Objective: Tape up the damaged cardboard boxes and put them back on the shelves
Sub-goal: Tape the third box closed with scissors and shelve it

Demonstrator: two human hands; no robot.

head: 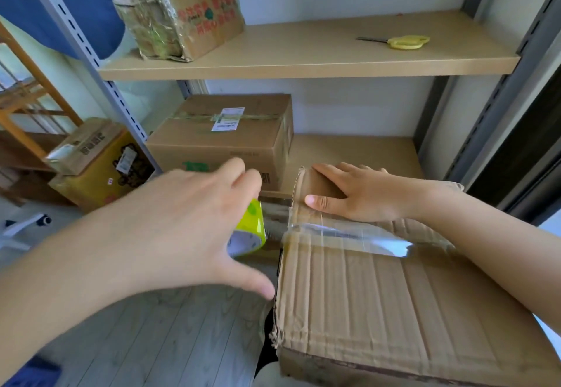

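Note:
A worn cardboard box (379, 310) lies in front of me at the lower right, its left edge torn. A strip of clear tape (349, 236) runs across its top and stretches left to a yellow-green tape roll (253, 229). My left hand (194, 222) grips that roll just left of the box. My right hand (361, 192) presses flat on the box's far flap, its thumb beside the tape.
On the upper shelf (303, 65) stand a tape-wrapped box (182, 16) and yellow scissors (400, 42). A sealed box (230, 137) sits on the lower shelf. Left of the rack, on the floor, is a yellow box (100, 180) with a smaller one on top.

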